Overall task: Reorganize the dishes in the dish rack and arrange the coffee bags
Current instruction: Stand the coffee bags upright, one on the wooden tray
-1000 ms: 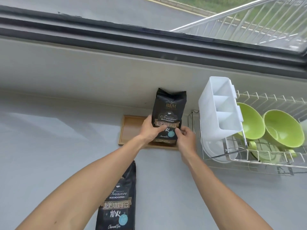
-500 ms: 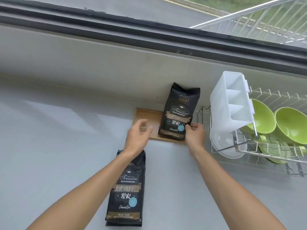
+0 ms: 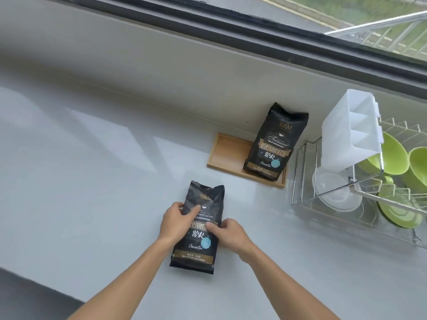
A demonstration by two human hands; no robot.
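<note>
One black coffee bag (image 3: 275, 142) stands upright on the right half of a wooden tray (image 3: 227, 152) against the wall, with no hand on it. A second black coffee bag (image 3: 198, 245) lies flat on the grey counter nearer me. My left hand (image 3: 175, 221) grips its left edge, thumb on the front. My right hand (image 3: 228, 234) holds its right edge with fingers on the label. The wire dish rack (image 3: 307, 172) sits at the right, holding green bowls (image 3: 392, 158), a green plate (image 3: 397, 211) and a clear lid (image 3: 335, 192).
A white plastic cutlery holder (image 3: 351, 132) hangs on the rack's left end. A window frame (image 3: 254, 42) runs along the back above a grey sill wall. The counter's front edge (image 3: 41, 287) shows at lower left, with a dark floor beyond it.
Both hands let go of the bag standing on the tray and drew back toward me. They now hold the second bag lying on the counter. The view has tilted downward.
</note>
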